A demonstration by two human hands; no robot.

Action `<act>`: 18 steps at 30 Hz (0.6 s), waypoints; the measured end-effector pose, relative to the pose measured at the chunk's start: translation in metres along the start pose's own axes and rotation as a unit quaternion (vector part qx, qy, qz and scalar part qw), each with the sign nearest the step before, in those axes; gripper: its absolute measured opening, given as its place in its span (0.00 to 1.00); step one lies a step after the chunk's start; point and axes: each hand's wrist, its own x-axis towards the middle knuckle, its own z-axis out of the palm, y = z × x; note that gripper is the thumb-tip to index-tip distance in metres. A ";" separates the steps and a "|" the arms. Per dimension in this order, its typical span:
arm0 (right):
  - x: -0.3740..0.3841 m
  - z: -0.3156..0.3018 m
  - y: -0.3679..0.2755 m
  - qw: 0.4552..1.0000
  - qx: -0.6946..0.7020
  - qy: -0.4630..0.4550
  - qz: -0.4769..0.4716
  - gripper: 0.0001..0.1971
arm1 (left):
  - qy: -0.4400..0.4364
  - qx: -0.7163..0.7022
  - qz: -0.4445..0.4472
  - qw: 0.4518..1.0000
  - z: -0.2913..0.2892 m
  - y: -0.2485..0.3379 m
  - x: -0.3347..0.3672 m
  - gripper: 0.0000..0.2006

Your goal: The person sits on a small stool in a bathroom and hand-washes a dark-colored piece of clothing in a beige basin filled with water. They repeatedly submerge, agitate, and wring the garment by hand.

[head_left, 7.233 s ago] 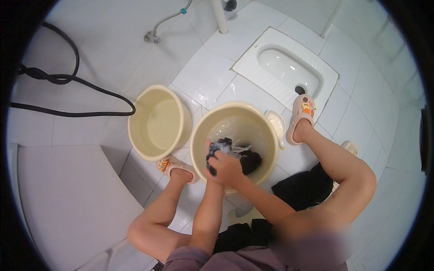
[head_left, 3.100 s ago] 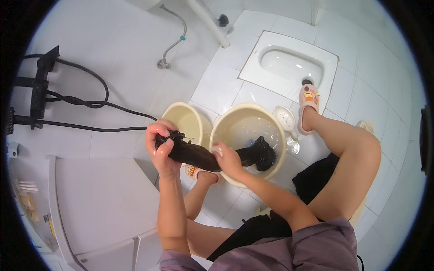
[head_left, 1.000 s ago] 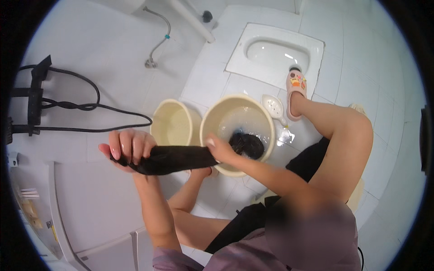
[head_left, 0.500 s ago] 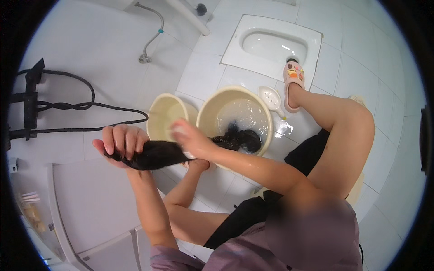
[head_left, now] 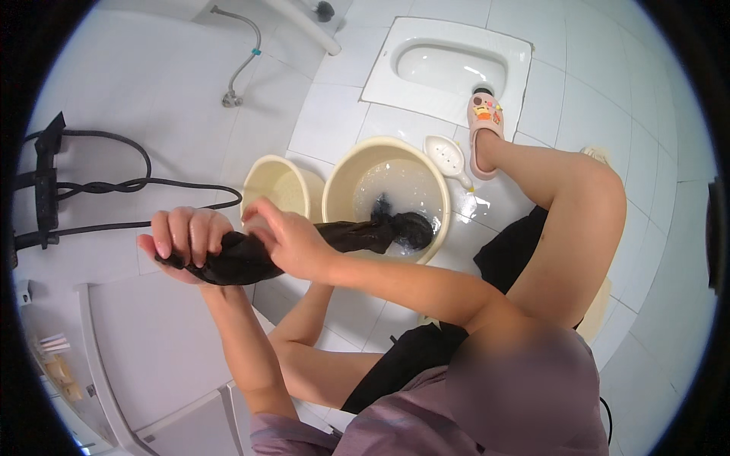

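Note:
A length of wet black cloth (head_left: 353,237) is stretched from my left hand down into a cream basin (head_left: 348,178). My left hand (head_left: 190,242) is closed round its far-left end. My right hand (head_left: 293,242) lies over the middle of the cloth, fingers curled and thumb raised; whatever sits under the palm is hidden. The rest of the cloth lies bunched in cloudy, sudsy water in the basin. Directly left of the basin stands a smaller cream bucket (head_left: 275,182), partly behind my right hand.
A white holed dish with a handle (head_left: 446,158) lies right of the basin, beside a wet patch (head_left: 473,204). Farther off is a squat toilet (head_left: 449,64), with my pink clog (head_left: 485,125) at its edge. Black cables (head_left: 144,182) hang at the left.
My right hand has slid left along the cloth, towards my left hand. A whitish edge under it no longer shows. The whole view has shifted slightly.

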 end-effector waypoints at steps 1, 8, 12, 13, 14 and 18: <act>-0.002 0.006 0.006 0.998 0.003 0.038 -0.056 0.10 | -0.001 0.011 0.001 1.000 0.004 -0.001 0.003 0.14; -0.038 -0.045 0.118 0.969 -0.174 0.101 0.143 0.08 | -0.043 0.016 -0.006 0.999 0.005 -0.005 0.003 0.15; 0.005 0.001 -0.014 0.997 0.003 -0.033 -0.063 0.09 | -0.010 0.041 0.020 0.999 0.002 -0.001 -0.003 0.15; 0.001 0.000 -0.007 0.999 -0.039 -0.011 -0.028 0.09 | -0.015 0.044 0.027 0.999 0.008 0.001 0.003 0.15; -0.005 -0.001 0.012 0.997 -0.081 0.010 0.005 0.09 | -0.022 0.048 0.035 0.998 0.013 0.003 0.008 0.15; -0.048 -0.056 0.128 0.946 -0.281 0.028 0.161 0.09 | -0.061 0.030 0.024 0.997 0.026 -0.001 0.016 0.15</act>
